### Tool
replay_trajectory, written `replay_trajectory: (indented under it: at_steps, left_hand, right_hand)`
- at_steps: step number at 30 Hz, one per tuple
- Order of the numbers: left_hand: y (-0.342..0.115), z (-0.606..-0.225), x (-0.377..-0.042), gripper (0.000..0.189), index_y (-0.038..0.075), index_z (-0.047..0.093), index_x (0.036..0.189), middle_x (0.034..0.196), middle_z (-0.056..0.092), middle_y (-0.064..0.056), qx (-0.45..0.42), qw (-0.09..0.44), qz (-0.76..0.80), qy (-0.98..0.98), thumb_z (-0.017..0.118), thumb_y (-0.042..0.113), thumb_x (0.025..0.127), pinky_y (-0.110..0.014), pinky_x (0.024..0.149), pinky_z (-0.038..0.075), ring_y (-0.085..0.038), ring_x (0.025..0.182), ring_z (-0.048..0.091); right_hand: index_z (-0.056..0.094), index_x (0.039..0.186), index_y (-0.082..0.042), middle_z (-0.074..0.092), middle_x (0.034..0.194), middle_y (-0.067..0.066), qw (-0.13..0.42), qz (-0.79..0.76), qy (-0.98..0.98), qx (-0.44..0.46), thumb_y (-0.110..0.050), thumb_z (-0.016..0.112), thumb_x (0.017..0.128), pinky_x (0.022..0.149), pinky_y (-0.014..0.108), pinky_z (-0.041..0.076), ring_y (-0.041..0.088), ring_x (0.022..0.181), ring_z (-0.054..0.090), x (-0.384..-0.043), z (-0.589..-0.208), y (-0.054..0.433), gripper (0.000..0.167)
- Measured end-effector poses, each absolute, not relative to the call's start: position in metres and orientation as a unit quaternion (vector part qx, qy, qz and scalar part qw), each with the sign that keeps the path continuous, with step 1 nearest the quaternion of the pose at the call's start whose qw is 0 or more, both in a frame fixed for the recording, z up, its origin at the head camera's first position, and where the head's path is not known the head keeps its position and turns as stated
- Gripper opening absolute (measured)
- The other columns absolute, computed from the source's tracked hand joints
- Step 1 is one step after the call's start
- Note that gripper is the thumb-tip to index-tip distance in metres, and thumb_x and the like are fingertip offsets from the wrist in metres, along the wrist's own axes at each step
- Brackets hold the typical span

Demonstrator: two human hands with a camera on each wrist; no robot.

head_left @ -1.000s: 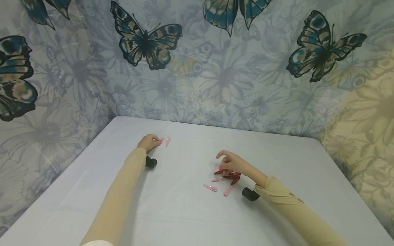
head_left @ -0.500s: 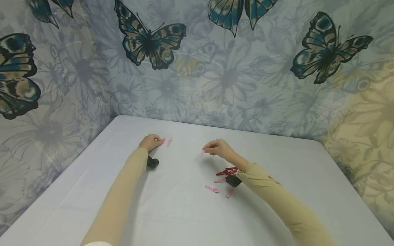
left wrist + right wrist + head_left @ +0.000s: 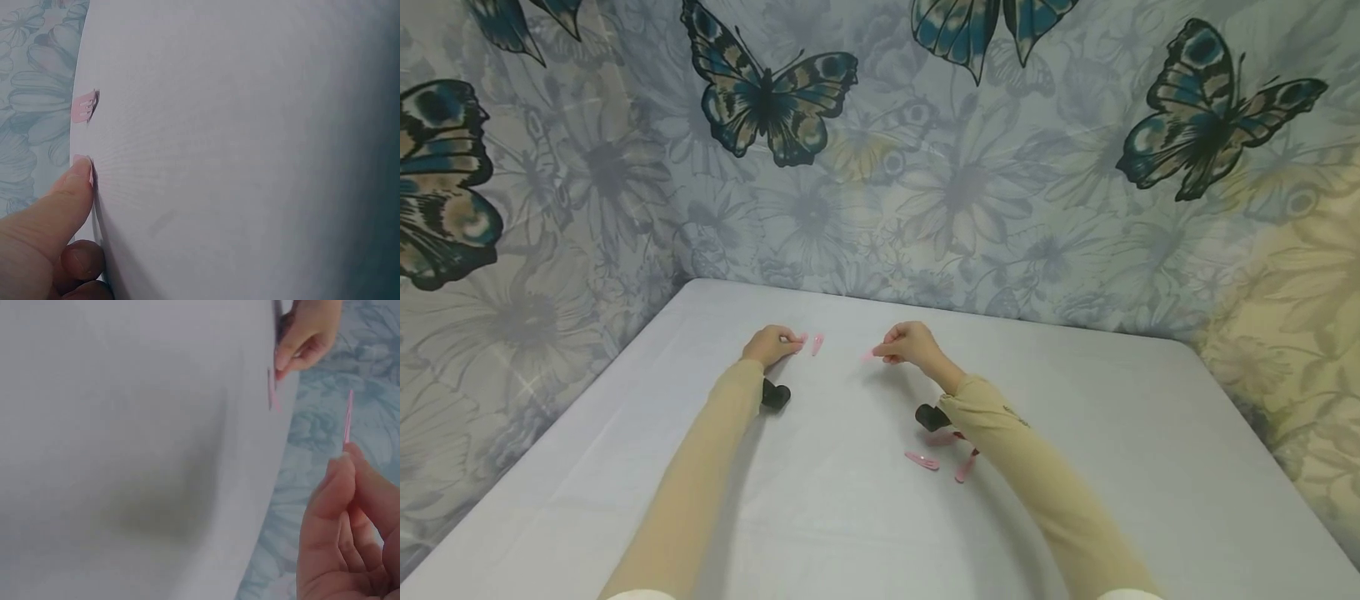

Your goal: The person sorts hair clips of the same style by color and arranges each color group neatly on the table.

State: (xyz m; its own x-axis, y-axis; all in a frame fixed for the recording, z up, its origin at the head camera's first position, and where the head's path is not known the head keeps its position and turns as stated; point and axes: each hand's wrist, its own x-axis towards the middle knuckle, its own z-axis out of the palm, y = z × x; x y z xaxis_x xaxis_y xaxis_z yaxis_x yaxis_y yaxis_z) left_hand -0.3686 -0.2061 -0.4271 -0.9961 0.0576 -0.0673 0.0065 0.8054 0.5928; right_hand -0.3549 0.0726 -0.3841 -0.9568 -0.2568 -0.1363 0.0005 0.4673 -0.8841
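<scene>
My left hand (image 3: 769,344) is at the far left of the table, thumb and finger pinching a pink snap hair clip (image 3: 81,159) at the tabletop. Just to its right lies another pink hair clip (image 3: 817,344), its toothed end showing in the left wrist view. Raised over the table's far middle, my right hand (image 3: 912,344) pinches a third pink hair clip (image 3: 348,419) between thumb and fingertips. This clip points up and away from the fingers in the right wrist view.
Nearer the front lie more pink hair clips (image 3: 922,461) and dark red ones (image 3: 975,451), partly hidden by my right sleeve (image 3: 1000,442). Black wrist cameras hang under both wrists. A butterfly-patterned wall (image 3: 955,167) borders the white table (image 3: 820,500) behind and at left.
My right hand has picked a pink hair clip from the pile and carried it left and away, toward the left hand. The left hand stays in place.
</scene>
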Motion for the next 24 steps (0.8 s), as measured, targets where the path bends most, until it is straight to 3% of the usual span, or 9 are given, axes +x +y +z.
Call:
replay_trajectory:
  at_steps: [8,13,19,24]
  left_hand:
    - [-0.206,-0.425,-0.371,0.027,0.002,0.069,0.104,0.125,0.062,-0.021,0.012,0.034,0.316,0.948,0.064,0.027,0.095,-0.048,0.097,0.042,-0.029,0.098,0.052]
    - [-0.207,-0.424,-0.373,0.028,0.003,0.069,0.105,0.128,0.061,-0.021,0.011,0.031,0.316,0.948,0.064,0.028,0.094,-0.05,0.1,0.042,-0.032,0.103,0.054]
    - [-0.208,-0.429,-0.372,0.028,0.005,0.069,0.106,0.134,0.059,-0.021,0.007,0.042,0.32,0.947,0.064,0.029,0.094,-0.053,0.103,0.04,-0.038,0.12,0.054]
    - [-0.209,-0.431,-0.369,0.028,0.005,0.07,0.105,0.135,0.058,-0.022,0.012,0.038,0.317,0.948,0.064,0.029,0.094,-0.054,0.104,0.04,-0.04,0.124,0.053]
  right_hand:
    - [0.066,0.099,0.012,0.072,0.082,0.01,0.117,-0.52,0.841,-0.091,0.002,0.07,0.085,0.068,0.02,0.056,0.001,0.061,0.06,-0.37,-0.388,0.053,0.018]
    - [0.065,0.106,0.011,0.071,0.097,0.02,0.121,-0.531,0.835,-0.077,0.004,0.068,0.086,0.079,0.03,0.058,0.012,0.072,0.067,-0.391,-0.398,0.036,0.021]
    - [0.068,0.095,0.007,0.074,0.09,0.019,0.115,-0.562,0.817,-0.061,0.004,0.075,0.078,0.073,0.029,0.059,0.021,0.073,0.073,-0.413,-0.418,0.014,0.019]
    - [0.07,0.097,0.01,0.073,0.084,0.015,0.094,-0.568,0.817,-0.028,0.006,0.072,0.081,0.066,0.021,0.056,0.008,0.059,0.066,-0.402,-0.422,-0.004,0.016]
